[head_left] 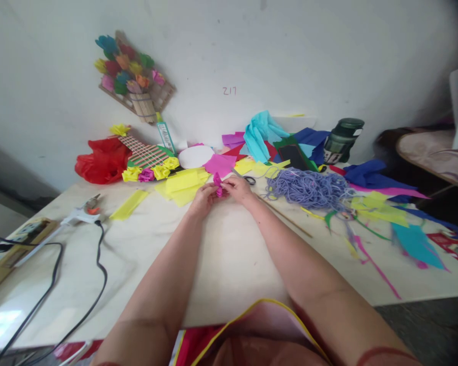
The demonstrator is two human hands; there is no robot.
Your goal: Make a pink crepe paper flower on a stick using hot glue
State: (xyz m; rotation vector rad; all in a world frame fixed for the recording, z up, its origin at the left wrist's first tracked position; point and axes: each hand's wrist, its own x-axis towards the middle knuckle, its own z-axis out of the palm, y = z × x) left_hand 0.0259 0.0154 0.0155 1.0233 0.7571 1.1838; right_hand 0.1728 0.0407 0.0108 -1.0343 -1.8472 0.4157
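Over the middle of the table, both my hands are closed on a small magenta paper flower [218, 184]. My left hand [205, 199] grips it from the left, and my right hand [236, 188] pinches it from the right. Some of the fingertips are hidden by the paper and by each other. Just beyond lie a pink paper sheet [220, 165] and a stack of yellow paper [185, 185]. Scissors [249, 180] rest right behind my right hand. A thin wooden stick [286, 216] lies beside my right forearm.
To the right sits a tangled heap of lilac yarn [309, 188], with a green jar [342, 141] behind it. A glue gun [80, 215] and a power strip [19, 244] with black cords occupy the left. Yellow and magenta paper flowers [162, 172] edge a woven-stick piece near the wall.
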